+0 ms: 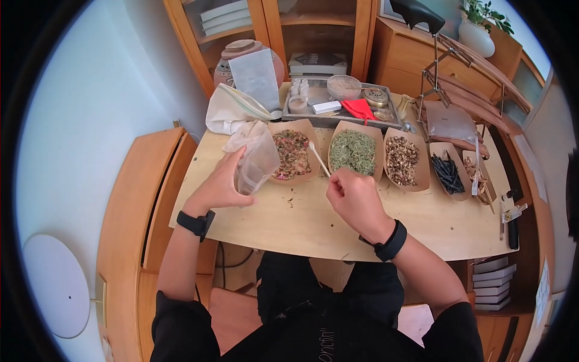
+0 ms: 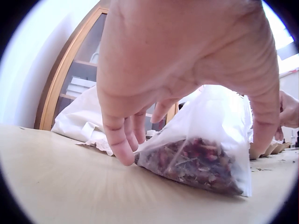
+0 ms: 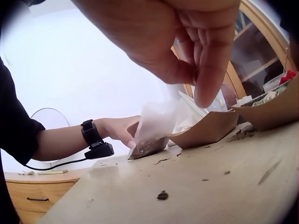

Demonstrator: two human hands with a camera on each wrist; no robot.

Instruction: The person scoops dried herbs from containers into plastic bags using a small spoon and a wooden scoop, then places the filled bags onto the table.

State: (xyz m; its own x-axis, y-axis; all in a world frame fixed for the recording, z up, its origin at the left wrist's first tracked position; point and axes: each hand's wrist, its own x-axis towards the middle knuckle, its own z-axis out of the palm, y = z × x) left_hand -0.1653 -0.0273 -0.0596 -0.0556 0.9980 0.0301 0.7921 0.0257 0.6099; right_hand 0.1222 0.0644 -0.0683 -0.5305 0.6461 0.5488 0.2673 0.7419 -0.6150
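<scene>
A translucent bag [image 1: 259,158] stands beside the paper tray of dried petals [image 1: 293,158]; the left wrist view shows dark red and greenish pieces in the bottom of the bag [image 2: 196,163]. Around it curve the fingers and thumb of my left hand [image 1: 218,184], fingers at one side, thumb at the other. My right hand [image 1: 357,196] pinches the end of a thin white spoon [image 1: 318,158], whose tip lies over the right edge of the petal tray. In the right wrist view my right hand [image 3: 187,46] hides the spoon.
Right of the petals stand paper trays of green herb [image 1: 353,151], brown pieces [image 1: 402,160], dark strips [image 1: 447,172] and pale slices [image 1: 476,175]. Behind are a cloth pouch [image 1: 232,108] and a grey tray [image 1: 313,120] with small containers. Crumbs [image 3: 162,195] dot the tabletop.
</scene>
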